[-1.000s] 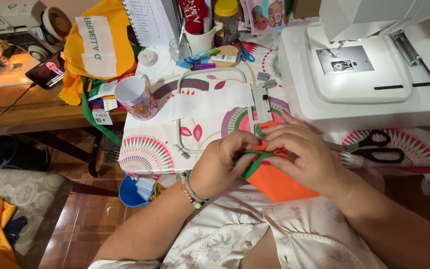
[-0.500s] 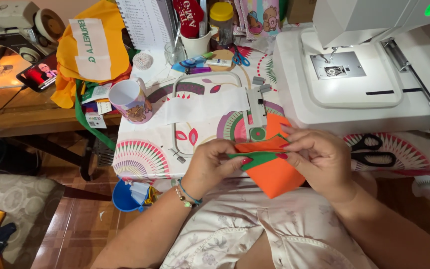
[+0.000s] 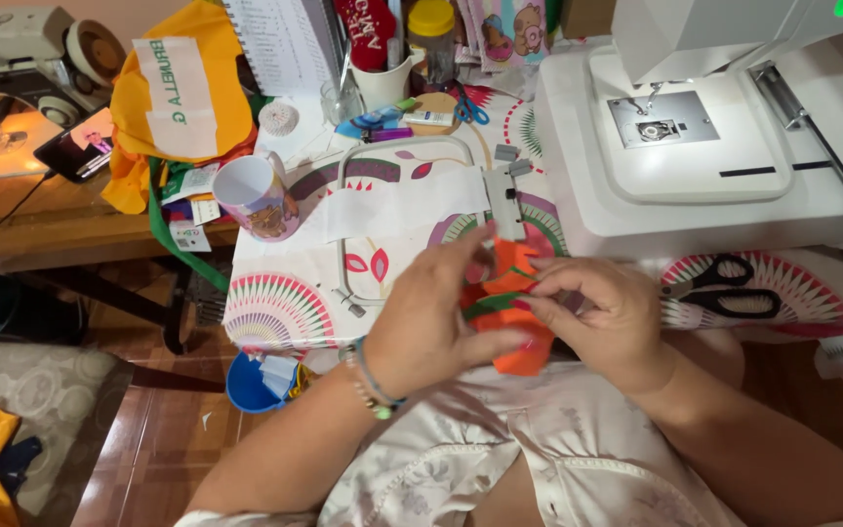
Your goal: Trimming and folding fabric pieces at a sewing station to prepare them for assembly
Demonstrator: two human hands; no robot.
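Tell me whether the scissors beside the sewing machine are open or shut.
Shut. The black-handled scissors lie flat on the patterned tablecloth with both handle loops close together; the blades look closed, though their tips are hard to see.

A white sewing machine point(image 3: 704, 137) stands on the patterned tablecloth point(image 3: 275, 303), with black scissors point(image 3: 729, 288) just in front of it. A mug point(image 3: 256, 195) sits beside an embroidery hoop point(image 3: 412, 210), near a yellow bag point(image 3: 182, 98). A blue tub point(image 3: 251, 385) is on the floor.
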